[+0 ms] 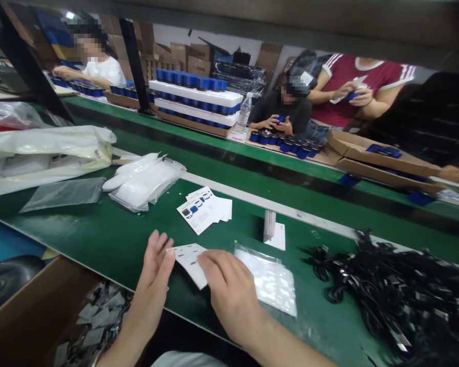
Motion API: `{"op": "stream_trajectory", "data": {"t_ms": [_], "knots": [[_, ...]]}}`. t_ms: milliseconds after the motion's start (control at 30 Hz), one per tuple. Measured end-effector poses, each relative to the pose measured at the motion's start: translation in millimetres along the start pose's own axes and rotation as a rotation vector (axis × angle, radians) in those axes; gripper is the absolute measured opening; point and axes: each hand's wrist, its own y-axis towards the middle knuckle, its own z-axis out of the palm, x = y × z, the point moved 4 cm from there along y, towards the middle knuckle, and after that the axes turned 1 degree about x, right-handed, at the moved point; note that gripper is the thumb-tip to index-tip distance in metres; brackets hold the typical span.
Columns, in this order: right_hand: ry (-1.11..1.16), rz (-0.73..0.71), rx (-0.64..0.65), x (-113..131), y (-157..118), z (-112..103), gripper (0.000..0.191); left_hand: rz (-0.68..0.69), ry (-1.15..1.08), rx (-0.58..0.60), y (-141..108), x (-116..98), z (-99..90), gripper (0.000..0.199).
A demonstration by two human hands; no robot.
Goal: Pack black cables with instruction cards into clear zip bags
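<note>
Green conveyor belt [99, 229] under printed cards [189, 265] runs past stacked cardboard boxes [199, 66].

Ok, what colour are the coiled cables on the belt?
Black coiled cables, clearest in the head view.

Pale grey shirt [187, 360] just below the green desk's [110, 239] near edge; left forearm [132, 339] and right forearm [283, 351] both bare.
</note>
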Motion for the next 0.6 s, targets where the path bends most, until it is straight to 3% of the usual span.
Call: {"op": "stream_trajectory", "data": {"t_ms": [100,200,300,467,600], "knots": [[-0.146,-0.153,-0.050,18,-13,-12,0.031,-0.488,-0.366,0.177,-27,6,13.6,0.056],[-0.111,-0.206,-0.084,26,-23,-25,0.032,-0.719,-0.518,0.369,-44,1,27.9,0.056],[-0.044,-0.156,-0.085,21,-32,-38,0.024,-0.778,-0.521,0.439,-50,-1,35.8,0.064],[0.114,0.075,-0.143,-4,-58,-56,0.018,-0.746,-0.370,0.576,-61,-1,46.6,0.074],[0.351,0.185,-0.015,-11,-74,-58,0.015,-0.721,-0.365,0.736,-73,6,52.2,0.077]]}}
